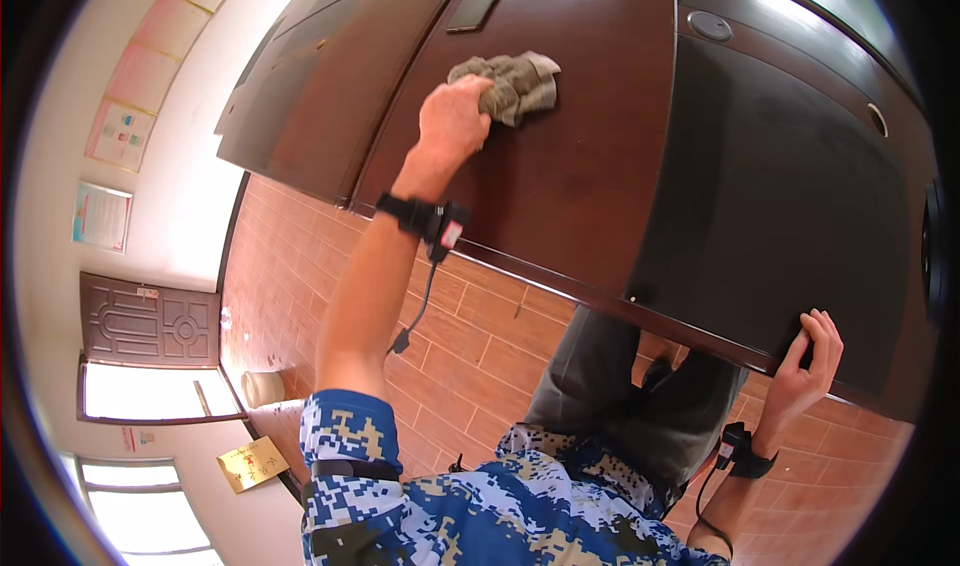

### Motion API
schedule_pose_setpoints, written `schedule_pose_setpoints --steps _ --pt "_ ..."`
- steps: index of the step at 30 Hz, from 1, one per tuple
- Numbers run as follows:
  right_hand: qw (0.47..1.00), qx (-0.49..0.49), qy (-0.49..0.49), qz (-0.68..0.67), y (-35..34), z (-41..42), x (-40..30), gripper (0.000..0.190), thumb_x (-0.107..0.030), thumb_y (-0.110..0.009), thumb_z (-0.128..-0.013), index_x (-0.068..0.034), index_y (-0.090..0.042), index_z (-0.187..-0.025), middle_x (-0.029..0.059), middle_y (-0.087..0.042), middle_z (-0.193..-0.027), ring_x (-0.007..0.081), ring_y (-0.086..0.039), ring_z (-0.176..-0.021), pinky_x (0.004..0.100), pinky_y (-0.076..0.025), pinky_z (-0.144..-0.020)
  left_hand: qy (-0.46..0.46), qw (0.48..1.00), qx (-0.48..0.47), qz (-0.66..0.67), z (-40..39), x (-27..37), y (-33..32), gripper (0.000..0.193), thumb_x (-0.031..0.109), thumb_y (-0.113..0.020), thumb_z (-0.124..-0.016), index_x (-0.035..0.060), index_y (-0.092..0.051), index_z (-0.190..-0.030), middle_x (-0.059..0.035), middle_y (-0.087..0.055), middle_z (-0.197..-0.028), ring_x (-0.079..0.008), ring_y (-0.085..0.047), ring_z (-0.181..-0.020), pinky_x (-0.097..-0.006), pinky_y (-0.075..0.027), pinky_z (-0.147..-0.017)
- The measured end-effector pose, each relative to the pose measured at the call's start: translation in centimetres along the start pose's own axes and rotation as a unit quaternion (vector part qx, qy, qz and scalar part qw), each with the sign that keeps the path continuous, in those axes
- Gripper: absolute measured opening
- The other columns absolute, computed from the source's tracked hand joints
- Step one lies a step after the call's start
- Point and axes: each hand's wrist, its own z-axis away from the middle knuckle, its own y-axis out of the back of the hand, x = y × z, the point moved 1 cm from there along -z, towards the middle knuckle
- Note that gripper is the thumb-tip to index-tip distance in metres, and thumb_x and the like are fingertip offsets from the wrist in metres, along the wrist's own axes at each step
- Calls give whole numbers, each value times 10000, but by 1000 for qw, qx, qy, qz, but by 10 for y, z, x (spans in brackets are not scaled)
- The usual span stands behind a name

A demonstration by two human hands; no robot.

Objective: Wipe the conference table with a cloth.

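My left hand (454,115) is closed on a crumpled grey-brown cloth (514,85), which lies against the glossy dark-brown wooden desktop (577,168). The cloth spreads out to the right of my fingers, its paler edge turned up. Just beyond it, a smartphone (477,4) lies flat on the wood. My right hand (810,356) rests at the desk's near edge, fingers bent over the black desk panel (772,191), with nothing seen in it. Both wrists wear black straps with small cabled devices.
A round cable grommet (709,25) is set in the desk's far part. Another brown desk section (330,78) adjoins on the left. Below lies a tiled floor (465,341), with a pale bucket (262,389) by the wall and a brown door (150,318) behind.
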Motion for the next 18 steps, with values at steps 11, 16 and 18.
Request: schedule_pose_setpoints --steps 11,16,18 --pt "1000 4 2 12 3 -3 -8 165 72 -567 -875 -11 -678 -964 112 -684 -1048 297 -625 -1072 393 -490 -946 76 990 -75 -88 -109 -33 -25 468 181 -632 -777 222 -649 -1243 -126 -682 -1154 -290 -647 -1076 -395 -517 -934" --pt "1000 14 10 6 2 -3 -7 157 70 -578 -869 -19 -682 -947 108 -687 -1028 280 -638 -1049 373 -495 -931 62 992 -65 -88 -87 -15 -20 499 197 -634 -753 199 -645 -1252 -139 -679 -1158 -302 -645 -1073 -401 -510 -938" --pt "1000 22 16 -2 -2 -3 -5 159 70 -581 -867 -23 -682 -947 108 -687 -1023 277 -639 -1047 370 -498 -925 46 995 -53 -72 -65 -9 -14 533 210 -639 -711 163 -648 -1242 -170 -676 -1142 -328 -645 -1055 -416 -507 -929"
